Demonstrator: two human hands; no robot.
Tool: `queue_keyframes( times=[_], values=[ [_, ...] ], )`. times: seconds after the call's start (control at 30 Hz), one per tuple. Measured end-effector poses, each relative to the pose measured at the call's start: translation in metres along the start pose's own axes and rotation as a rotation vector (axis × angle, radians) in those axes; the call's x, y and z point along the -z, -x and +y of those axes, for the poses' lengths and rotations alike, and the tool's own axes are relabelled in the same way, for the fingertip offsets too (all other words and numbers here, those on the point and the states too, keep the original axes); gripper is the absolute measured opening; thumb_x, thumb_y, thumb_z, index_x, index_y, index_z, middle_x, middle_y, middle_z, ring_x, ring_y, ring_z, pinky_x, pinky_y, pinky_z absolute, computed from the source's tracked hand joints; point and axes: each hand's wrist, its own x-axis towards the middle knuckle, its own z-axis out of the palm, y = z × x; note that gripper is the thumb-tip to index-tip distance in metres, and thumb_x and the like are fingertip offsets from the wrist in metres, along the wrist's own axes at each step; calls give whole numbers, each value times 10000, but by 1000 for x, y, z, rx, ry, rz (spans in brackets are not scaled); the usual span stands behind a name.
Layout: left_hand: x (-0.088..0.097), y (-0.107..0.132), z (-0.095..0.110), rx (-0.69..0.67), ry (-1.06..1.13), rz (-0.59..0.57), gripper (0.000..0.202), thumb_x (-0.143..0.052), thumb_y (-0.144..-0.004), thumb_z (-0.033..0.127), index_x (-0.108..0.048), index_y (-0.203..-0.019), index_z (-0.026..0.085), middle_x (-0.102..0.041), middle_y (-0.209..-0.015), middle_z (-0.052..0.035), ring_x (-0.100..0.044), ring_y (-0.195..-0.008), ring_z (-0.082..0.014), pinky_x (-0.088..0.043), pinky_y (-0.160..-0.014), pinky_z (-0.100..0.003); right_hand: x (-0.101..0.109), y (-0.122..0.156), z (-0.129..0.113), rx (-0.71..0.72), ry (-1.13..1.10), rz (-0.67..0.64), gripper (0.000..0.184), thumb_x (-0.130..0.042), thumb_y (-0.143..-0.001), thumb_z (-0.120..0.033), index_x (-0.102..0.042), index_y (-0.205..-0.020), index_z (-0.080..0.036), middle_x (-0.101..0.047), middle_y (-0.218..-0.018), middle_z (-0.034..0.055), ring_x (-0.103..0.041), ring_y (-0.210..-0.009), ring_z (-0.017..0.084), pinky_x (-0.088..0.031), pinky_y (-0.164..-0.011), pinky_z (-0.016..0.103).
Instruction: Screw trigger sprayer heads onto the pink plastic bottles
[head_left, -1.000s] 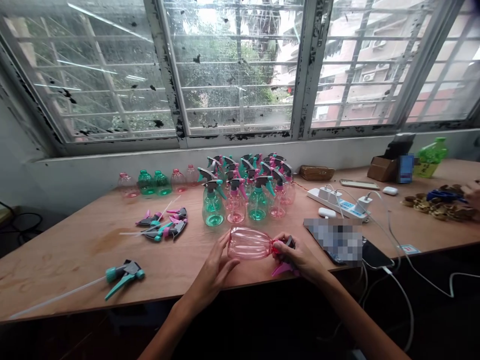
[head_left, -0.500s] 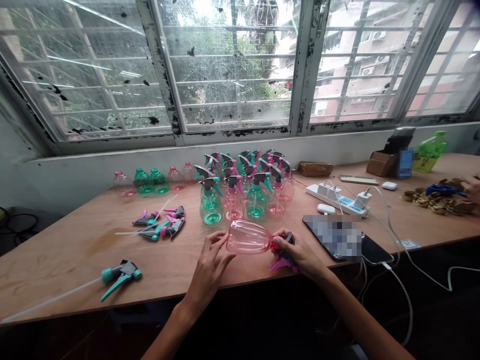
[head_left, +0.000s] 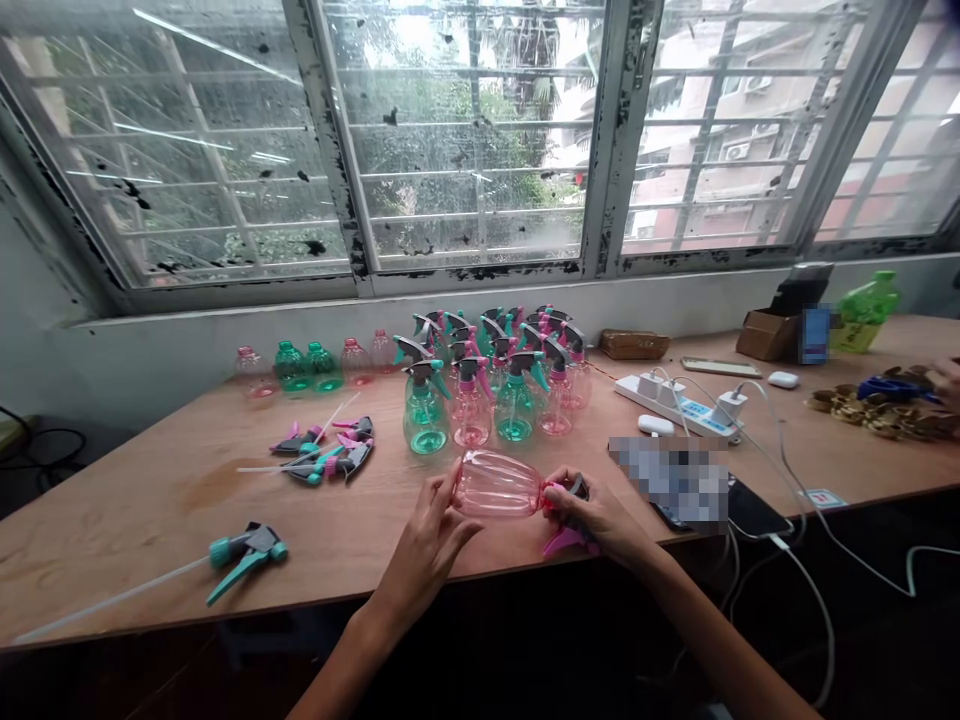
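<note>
A clear pink spray bottle (head_left: 496, 484) lies sideways just above the table's near edge, held between both hands. My left hand (head_left: 430, 540) cups its base with fingers curled round it. My right hand (head_left: 595, 516) is closed on the pink and grey trigger head (head_left: 570, 520) at the bottle's neck. Behind the bottle stands a cluster of finished pink and teal spray bottles (head_left: 491, 385).
Loose trigger heads (head_left: 330, 450) lie left of centre, and one teal trigger head with a long tube (head_left: 244, 552) sits near the front left. Empty bottles (head_left: 315, 365) line the wall. A power strip (head_left: 686, 405), cables and a phone (head_left: 757, 510) lie right. Another person's hand (head_left: 946, 385) shows at far right.
The bottle stays between my hands; my left fingers shift slightly on its base while my right hand keeps hold of the trigger head.
</note>
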Motion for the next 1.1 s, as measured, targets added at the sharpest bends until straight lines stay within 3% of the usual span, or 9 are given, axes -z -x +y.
queue_keyframes(
  times=[0.27,0.4,0.47,0.57,0.67,0.77,0.93,1.0,1.1],
  values=[
    [1,-2,-4,-34,50,35,584,-536,-982,284,-333,-1508,440,-470,-1101,-12,-575,-934,-167,-582,-901,-339,1,1,0,2,-9,-8,380,-775,-819,-507,-616,-877,-167,-691,-714,11,-627,-589,147,-461,-587,264],
    [4,-1,0,-54,-11,88,488,-585,-964,344,-471,-1438,357,-467,-1362,-68,-561,-1193,-239,-530,-1011,-398,0,1,-1,4,6,-10,388,-786,-807,-506,-612,-895,-170,-697,-730,10,-629,-593,142,-449,-578,252],
    [4,-1,2,-52,-40,99,437,-578,-968,363,-510,-1396,302,-388,-1533,-93,-460,-1375,-280,-443,-1118,-446,-1,2,-2,8,36,-17,390,-799,-793,-500,-615,-895,-171,-698,-734,10,-633,-600,144,-443,-572,249],
    [5,-1,1,-43,-59,54,454,-596,-958,379,-500,-1386,260,-345,-1611,-116,-356,-1474,-292,-320,-1205,-490,-3,2,-3,14,63,-12,388,-802,-790,-499,-617,-886,-172,-694,-730,8,-635,-607,147,-445,-575,251],
    [4,-2,-5,-64,-51,10,538,-676,-906,353,-485,-1400,263,-392,-1594,-112,-368,-1470,-296,-314,-1211,-491,-3,2,-3,8,61,3,379,-783,-809,-505,-614,-881,-173,-688,-720,5,-633,-604,149,-446,-576,254],
    [4,-3,-11,-81,-11,24,501,-621,-935,293,-477,-1415,277,-451,-1555,-99,-450,-1419,-285,-395,-1165,-465,-3,2,-2,5,55,-2,377,-761,-827,-519,-615,-873,-174,-682,-713,5,-633,-597,152,-452,-575,260],
    [5,-4,-8,-66,-14,65,431,-560,-970,313,-494,-1395,278,-579,-1359,-101,-602,-1215,-264,-482,-1064,-440,-4,2,-4,5,55,1,404,-766,-809,-548,-615,-860,-177,-684,-711,4,-634,-590,155,-459,-578,262],
    [5,-3,-6,-51,-23,60,418,-581,-961,319,-511,-1371,286,-593,-1250,-79,-619,-1143,-247,-493,-1044,-430,-4,1,-4,5,57,8,417,-766,-801,-562,-617,-863,-177,-684,-712,5,-634,-591,156,-458,-578,262],
    [4,-3,-6,-40,-31,20,551,-686,-889,283,-476,-1398,312,-562,-1202,-53,-611,-1123,-241,-495,-1044,-424,-4,1,-3,5,54,25,415,-761,-806,-564,-620,-871,-179,-680,-722,4,-632,-596,154,-454,-576,259]
  ],
)
